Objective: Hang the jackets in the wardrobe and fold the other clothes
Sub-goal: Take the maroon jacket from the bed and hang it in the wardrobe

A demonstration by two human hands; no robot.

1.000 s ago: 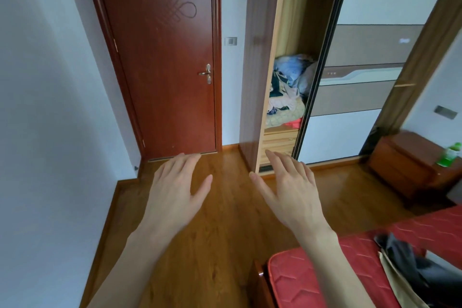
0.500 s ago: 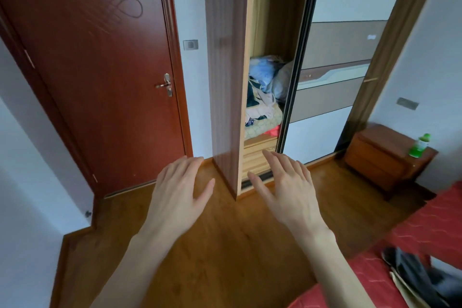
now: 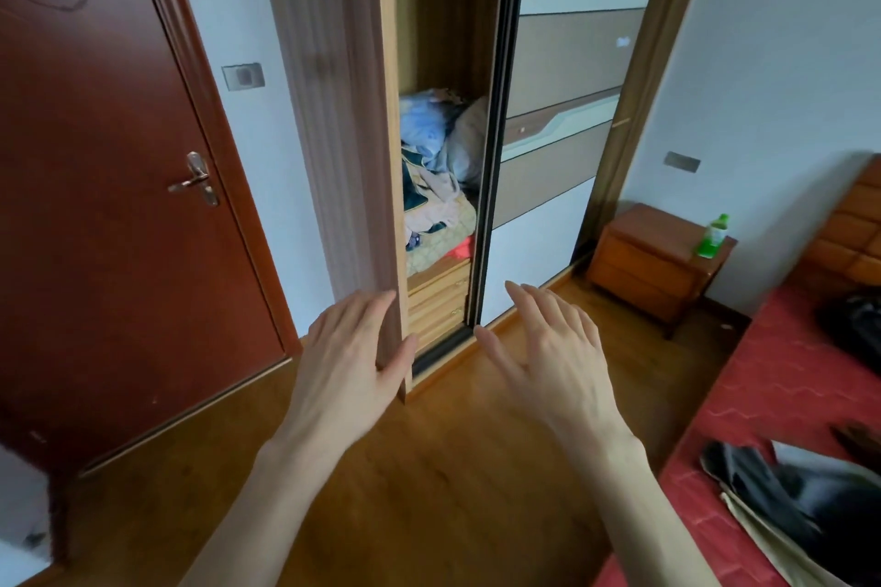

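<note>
Both my left hand (image 3: 350, 360) and right hand (image 3: 548, 357) are spread flat, holding nothing. I'd slide the wardrobe door (image 3: 548, 148) wider, pushing its dark edge evenly.

Ahead of your bare, empty hands, the wardrobe (image 3: 333, 110) side panel is wood-grain laminate with a soft sheen, and its sliding door (image 3: 558, 148) looks smooth and glossy in the white parts. Soft crumpled cloth (image 3: 434, 167) is piled inside. Beneath your hands the floor (image 3: 429, 481) is polished wood. Off your right hand lies a quilted red mattress (image 3: 782, 386) carrying dark, slightly shiny clothes (image 3: 782, 486).
</note>
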